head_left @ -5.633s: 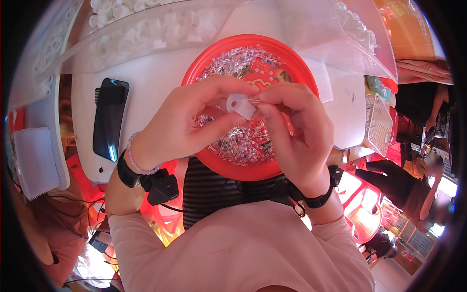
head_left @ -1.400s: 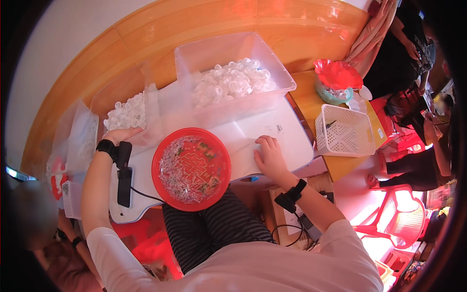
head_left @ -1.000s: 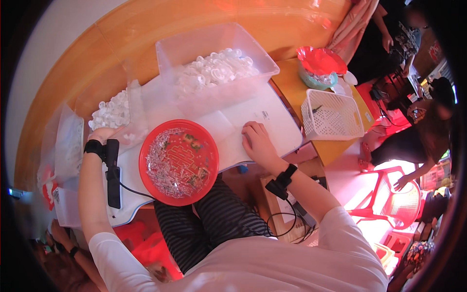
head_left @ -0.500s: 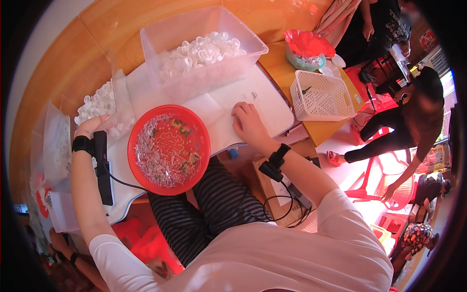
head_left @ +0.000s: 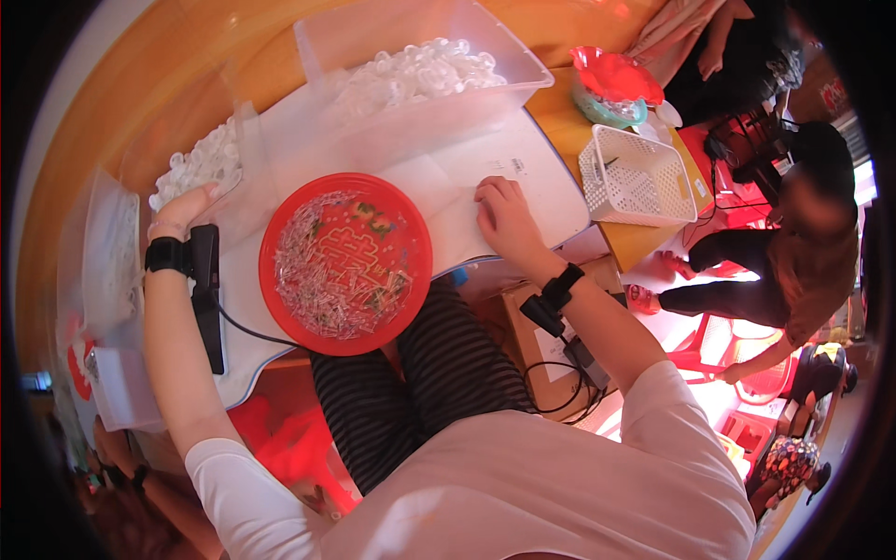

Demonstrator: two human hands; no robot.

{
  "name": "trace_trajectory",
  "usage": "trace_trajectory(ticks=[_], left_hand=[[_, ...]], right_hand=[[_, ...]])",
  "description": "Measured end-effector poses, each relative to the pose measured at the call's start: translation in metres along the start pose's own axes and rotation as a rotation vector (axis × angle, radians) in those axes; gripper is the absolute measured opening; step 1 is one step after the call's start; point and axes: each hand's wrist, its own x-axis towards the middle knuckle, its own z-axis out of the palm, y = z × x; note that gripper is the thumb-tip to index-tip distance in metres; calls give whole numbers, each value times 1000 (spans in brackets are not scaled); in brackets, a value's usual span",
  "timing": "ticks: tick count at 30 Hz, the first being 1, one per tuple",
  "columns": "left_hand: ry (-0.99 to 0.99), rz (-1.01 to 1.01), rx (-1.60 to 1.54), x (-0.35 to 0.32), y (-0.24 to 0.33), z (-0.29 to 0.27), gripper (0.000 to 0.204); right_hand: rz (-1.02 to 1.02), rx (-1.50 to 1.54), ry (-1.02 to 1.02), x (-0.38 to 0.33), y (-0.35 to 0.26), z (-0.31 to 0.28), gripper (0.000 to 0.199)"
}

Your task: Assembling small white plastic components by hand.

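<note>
On my lap, against the table's front edge, rests a red round tray [head_left: 422,266] strewn with many small clear plastic pieces over a printed pattern. My left hand [head_left: 187,209] reaches to the near edge of a pile of small white translucent round pieces [head_left: 203,161] inside a clear plastic bin. Its fingertips are partly lost against the pieces, so their grip is unclear. To the right of the tray, my right hand [head_left: 507,217] lies on the white table [head_left: 448,191] with its fingers curled in. What they hold, if anything, is hidden.
A large clear bin [head_left: 523,79] of similar white pieces stands behind the tray. Farther right are a white perforated basket [head_left: 639,177] and a red scalloped bowl [head_left: 616,77]. A cable runs beside the tray. A co-worker [head_left: 821,233] leans over at the right.
The whole view has shifted, so the table and tray appear farther right, and the bins and hands higher. Both hands keep about the same places relative to the table.
</note>
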Motion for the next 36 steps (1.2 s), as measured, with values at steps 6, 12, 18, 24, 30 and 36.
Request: trace_trajectory(ticks=[6, 12, 18, 24, 30, 36], left_hand=[[217, 471, 505, 7, 6, -6, 45], [593, 593, 221, -57, 42, 1, 44], [431, 639, -83, -143, -14, 50, 37], [126, 512, -64, -188, -60, 111, 25], [286, 492, -226, -179, -92, 139, 26], [270, 401, -595, -199, -95, 148, 18]], right_hand=[[-11, -18, -21, 2, -6, 1, 20], [8, -33, -45, 2, -7, 2, 21], [17, -48, -45, 1, -7, -3, 23], [146, 99, -208, 21, -21, -9, 20], [400, 125, -563, 64, -90, -2, 30], [599, 410, -553, 40, -76, 24, 32]])
